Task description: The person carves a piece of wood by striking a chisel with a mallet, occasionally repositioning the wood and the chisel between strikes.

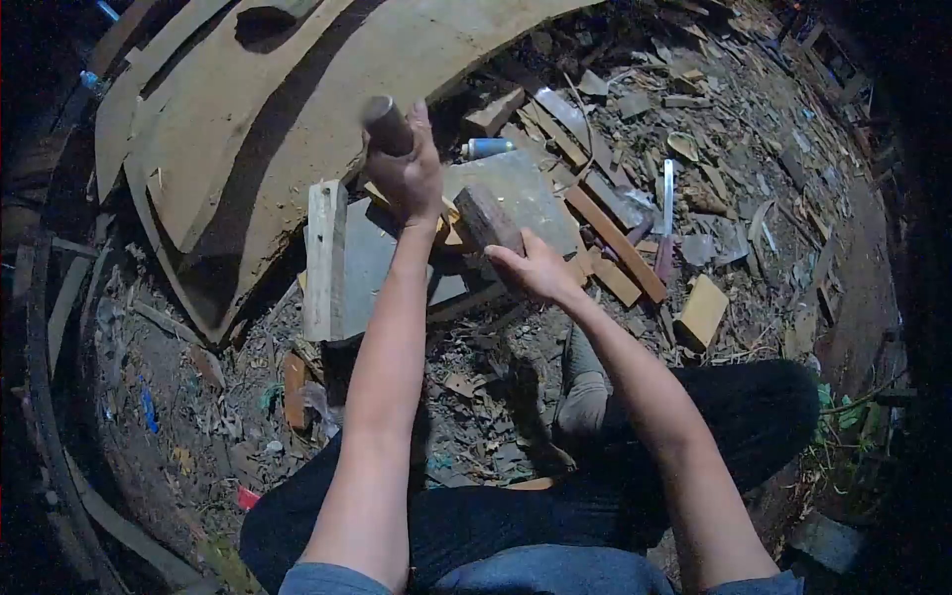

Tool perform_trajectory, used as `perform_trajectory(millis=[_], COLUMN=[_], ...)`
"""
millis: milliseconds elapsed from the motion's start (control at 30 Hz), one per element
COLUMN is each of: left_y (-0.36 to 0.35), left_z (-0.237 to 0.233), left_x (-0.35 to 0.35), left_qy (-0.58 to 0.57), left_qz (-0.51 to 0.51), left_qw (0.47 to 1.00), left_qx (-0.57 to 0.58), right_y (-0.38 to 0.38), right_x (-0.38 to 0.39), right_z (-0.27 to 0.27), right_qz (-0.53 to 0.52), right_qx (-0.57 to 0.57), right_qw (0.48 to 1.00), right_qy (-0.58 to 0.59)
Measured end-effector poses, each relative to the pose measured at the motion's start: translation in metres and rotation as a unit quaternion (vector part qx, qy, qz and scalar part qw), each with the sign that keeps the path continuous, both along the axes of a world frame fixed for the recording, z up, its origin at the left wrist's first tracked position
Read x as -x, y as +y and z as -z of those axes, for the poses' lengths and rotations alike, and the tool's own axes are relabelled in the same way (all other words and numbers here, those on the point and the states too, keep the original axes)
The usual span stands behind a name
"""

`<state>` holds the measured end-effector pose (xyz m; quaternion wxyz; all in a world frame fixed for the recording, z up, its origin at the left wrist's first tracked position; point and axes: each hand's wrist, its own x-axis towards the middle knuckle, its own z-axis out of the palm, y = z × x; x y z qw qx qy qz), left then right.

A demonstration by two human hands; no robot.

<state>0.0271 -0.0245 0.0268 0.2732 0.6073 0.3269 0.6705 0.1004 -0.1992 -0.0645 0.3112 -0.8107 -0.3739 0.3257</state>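
My left hand (409,180) is raised in front of me, fingers closed round a thick brown cylinder (389,127) with a round flat end. What lies below the grip is hidden, so its kind does not show. In my right hand (538,266), lower and to the right, a dark brown wooden block (486,220) is held tilted, its far end pointing up and left. The two held things are apart. Under them lies a grey flat slab (526,183) with light wood chips on it. A pale squared timber (324,260) stands left of my left forearm.
Large curved wooden sheets (327,109) fill the upper left. A blue can (488,148) lies behind the slab. To the right are a long reddish wood strip (617,245), a blade with a reddish handle (666,218), and a yellowish block (703,311). Scraps cover the ground.
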Motion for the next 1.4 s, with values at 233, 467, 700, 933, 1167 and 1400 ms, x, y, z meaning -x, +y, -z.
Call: perform_trajectory(millis=[233, 467, 700, 933, 1167, 1400], left_y=[-0.01, -0.029, -0.01, -0.012, -0.017, -0.008], left_z=[-0.006, -0.017, -0.011, -0.005, -0.01, 0.005], left_x=[-0.004, -0.009, -0.001, -0.008, -0.01, -0.023], left_qy=[0.043, 0.041, -0.008, 0.063, 0.065, 0.066], left_qz=[0.06, 0.049, 0.021, 0.028, 0.072, 0.009], left_qw=[0.997, 0.998, 1.0, 0.998, 0.993, 0.984], left_qx=[-0.034, -0.013, 0.011, 0.007, -0.07, -0.163], right_y=[0.001, 0.004, -0.001, 0.002, 0.017, 0.024], right_x=[-0.002, -0.004, -0.002, -0.008, -0.022, -0.018], right_z=[-0.004, 0.005, -0.013, -0.004, -0.151, -0.208], right_qz=[0.002, -0.01, -0.017, -0.009, 0.093, -0.041], right_qx=[-0.024, -0.053, -0.011, 0.0, -0.357, -0.183], right_qw=[0.999, 0.998, 0.999, 0.999, 0.928, 0.952], right_qy=[0.036, 0.044, 0.048, 0.049, 0.053, -0.241])
